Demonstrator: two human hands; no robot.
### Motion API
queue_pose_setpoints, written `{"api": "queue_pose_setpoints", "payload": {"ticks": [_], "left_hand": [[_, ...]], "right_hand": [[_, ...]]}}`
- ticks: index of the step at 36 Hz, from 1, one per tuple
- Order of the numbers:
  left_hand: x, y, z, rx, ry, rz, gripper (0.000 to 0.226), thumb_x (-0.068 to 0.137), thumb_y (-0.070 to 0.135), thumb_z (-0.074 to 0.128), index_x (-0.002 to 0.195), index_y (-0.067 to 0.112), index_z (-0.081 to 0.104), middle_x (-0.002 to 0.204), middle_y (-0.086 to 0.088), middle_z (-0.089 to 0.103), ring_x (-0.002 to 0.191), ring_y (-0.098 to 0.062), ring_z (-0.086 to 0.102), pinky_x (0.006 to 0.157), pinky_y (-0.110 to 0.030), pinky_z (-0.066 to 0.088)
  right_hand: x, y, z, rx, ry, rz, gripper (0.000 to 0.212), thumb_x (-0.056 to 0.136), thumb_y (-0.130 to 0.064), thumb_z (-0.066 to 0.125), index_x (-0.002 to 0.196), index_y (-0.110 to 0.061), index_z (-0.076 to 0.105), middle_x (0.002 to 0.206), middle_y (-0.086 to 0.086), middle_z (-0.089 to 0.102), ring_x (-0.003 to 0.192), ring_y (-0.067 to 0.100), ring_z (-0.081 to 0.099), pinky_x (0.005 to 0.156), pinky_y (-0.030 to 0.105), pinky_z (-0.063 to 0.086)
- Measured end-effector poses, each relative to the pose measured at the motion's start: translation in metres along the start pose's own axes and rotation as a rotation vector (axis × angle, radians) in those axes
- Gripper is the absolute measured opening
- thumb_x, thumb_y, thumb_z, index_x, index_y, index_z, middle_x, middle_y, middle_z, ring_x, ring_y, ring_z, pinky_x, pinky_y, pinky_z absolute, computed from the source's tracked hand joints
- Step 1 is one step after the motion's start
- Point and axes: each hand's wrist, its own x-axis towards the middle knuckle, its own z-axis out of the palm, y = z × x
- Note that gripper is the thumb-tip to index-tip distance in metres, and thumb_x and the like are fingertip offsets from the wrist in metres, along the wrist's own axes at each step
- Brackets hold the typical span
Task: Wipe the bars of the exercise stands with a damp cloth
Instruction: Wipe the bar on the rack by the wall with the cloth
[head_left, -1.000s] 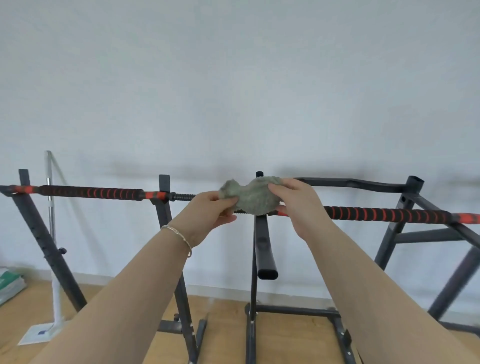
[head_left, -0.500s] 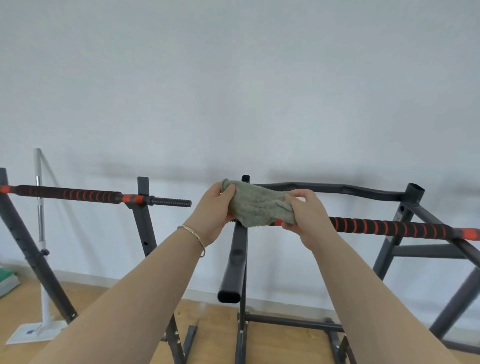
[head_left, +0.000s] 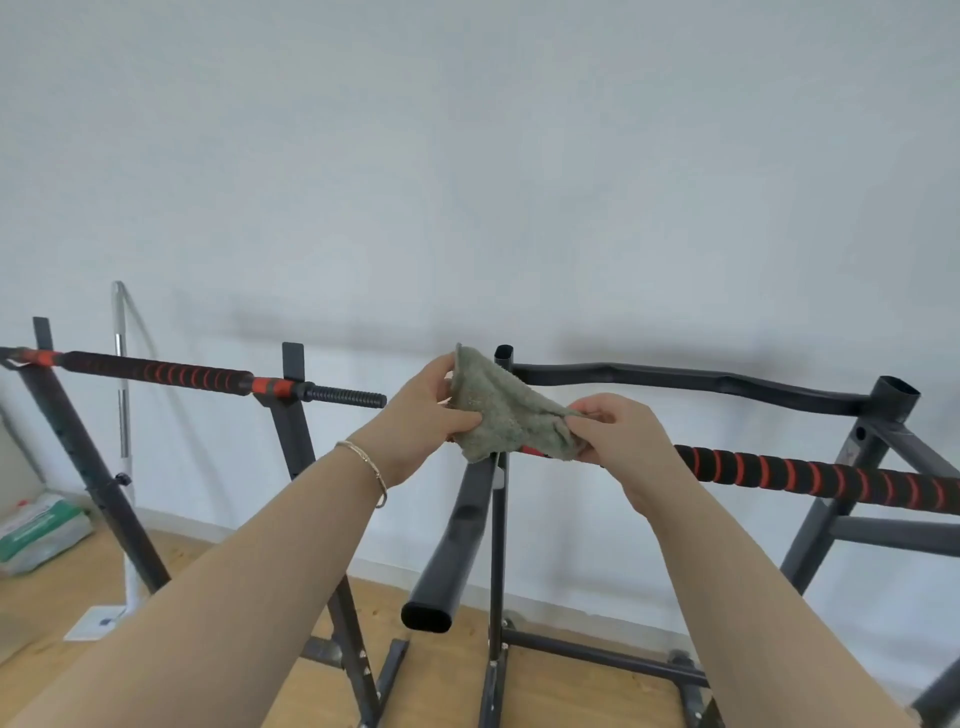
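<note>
Well left of the left hand (head_left: 421, 415), a bag (head_left: 36, 530) is cut off at the frame edge. That hand pinches the cloth (head_left: 498, 410) by its upper corner. The right hand (head_left: 618, 441) pinches the lower corner, and the cloth hides the striped bar's (head_left: 810, 475) near end.

1. 2 hands: left hand (head_left: 421, 415), right hand (head_left: 618, 441).
2. 1 cloth (head_left: 498, 415), green.
3. 2 red-black padded bars: left padded bar (head_left: 156, 371), right padded bar (head_left: 810, 475).
4. 2 plain black bars: curved bar (head_left: 675, 376), near bar (head_left: 457, 535).
5. 1 bracelet (head_left: 371, 467).
6. 1 mop (head_left: 124, 467).
7. 1 bag (head_left: 36, 530) on floor.
</note>
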Motion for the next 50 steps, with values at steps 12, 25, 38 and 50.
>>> {"api": "queue_pose_setpoints", "payload": {"ticks": [12,25,38,50], "left_hand": [[0.012,-0.001,-0.058,0.451,0.229,0.109,0.048,0.086,0.014,0.072,0.125,0.040,0.062,0.085,0.016,0.063,0.082,-0.005,0.062,0.069,-0.012,0.047],[0.028,-0.003,-0.157,0.099,0.041,0.060,0.036,0.085,-0.001,0.070,0.115,0.018,0.070,0.105,-0.008,0.073,0.094,-0.018,0.071,0.074,-0.021,0.055],[0.066,-0.008,-0.256,0.568,0.035,0.163,0.013,0.092,0.032,0.061,0.085,0.025,0.069,0.084,0.005,0.065,0.053,-0.015,0.059,0.041,-0.028,0.048],[0.124,-0.012,-0.268,0.715,-0.085,0.365,0.013,0.102,0.033,0.046,0.102,0.021,0.051,0.091,0.004,0.065,0.073,-0.014,0.057,0.062,-0.026,0.045]], "right_hand": [[0.012,-0.028,0.033,0.157,0.043,-0.054,0.018,0.101,-0.008,0.053,0.104,-0.018,0.067,0.102,0.017,0.071,0.083,0.032,0.073,0.079,0.043,0.063],[0.032,-0.088,0.115,0.464,-0.181,0.118,0.055,0.089,0.013,0.062,0.131,-0.022,0.057,0.115,0.017,0.062,0.090,0.033,0.067,0.093,0.046,0.057],[0.034,-0.124,0.202,-0.712,-0.073,-0.066,0.004,0.080,-0.019,0.075,0.081,-0.018,0.079,0.095,0.012,0.073,0.071,0.022,0.059,0.067,0.032,0.050],[0.064,-0.103,0.291,-0.576,0.110,0.304,0.017,0.090,-0.006,0.043,0.078,-0.005,0.054,0.070,0.010,0.050,0.058,0.024,0.044,0.053,0.026,0.035]]}}
